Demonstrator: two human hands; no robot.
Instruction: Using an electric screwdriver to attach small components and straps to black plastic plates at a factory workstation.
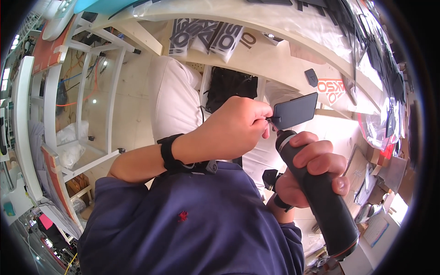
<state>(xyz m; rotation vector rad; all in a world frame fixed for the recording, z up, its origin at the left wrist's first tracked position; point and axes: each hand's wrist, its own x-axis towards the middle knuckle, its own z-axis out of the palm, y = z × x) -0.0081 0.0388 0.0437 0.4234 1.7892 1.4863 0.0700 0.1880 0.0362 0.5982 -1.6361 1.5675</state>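
Dark blue shirt lay nearest; beyond it, my right hand wrapped a black tool, its tip close to a dark flat tag. My left hand pinched the tag's left end, short of the bench's near edge; that end seemed unfinished.

Bright, whitish light; glare on the clear plastic at right; straight edges bow toward a blackened rim.

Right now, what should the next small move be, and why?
Probably hold the left hand steady and nudge the black cylindrical tool inward: its narrow tip, aimed by the right hand, points near the dark flat tag's end, where the left hand pinches; contact is unclear.
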